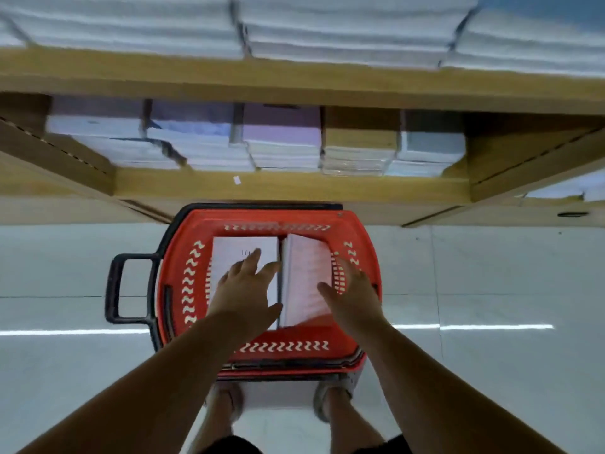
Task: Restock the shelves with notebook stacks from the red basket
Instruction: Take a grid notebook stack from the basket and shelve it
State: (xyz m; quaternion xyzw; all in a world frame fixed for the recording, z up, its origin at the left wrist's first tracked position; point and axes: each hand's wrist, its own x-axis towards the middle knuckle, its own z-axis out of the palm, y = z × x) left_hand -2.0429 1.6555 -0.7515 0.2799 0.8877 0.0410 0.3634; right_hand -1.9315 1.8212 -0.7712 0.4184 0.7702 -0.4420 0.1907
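A red basket [327, 221] sits on the floor in front of the wooden shelf [288, 188]. Inside it lie two white notebook stacks side by side: the left stack [229, 257] flat, the right stack [302, 276] tilted up on its edge. My left hand [247, 290] hovers over the left stack with straight, spread fingers reaching toward the gap between the stacks. My right hand [352, 296] is at the right side of the tilted stack, fingers extended, thumb toward the stack. Whether either hand touches a stack is unclear.
The lower shelf holds a row of several notebook stacks [281, 145], with bare board at its far right [465, 158]. The upper shelf carries tall white stacks [343, 31]. The basket's black handle [114, 286] sticks out left. My feet [330, 401] stand just behind the basket on the pale floor.
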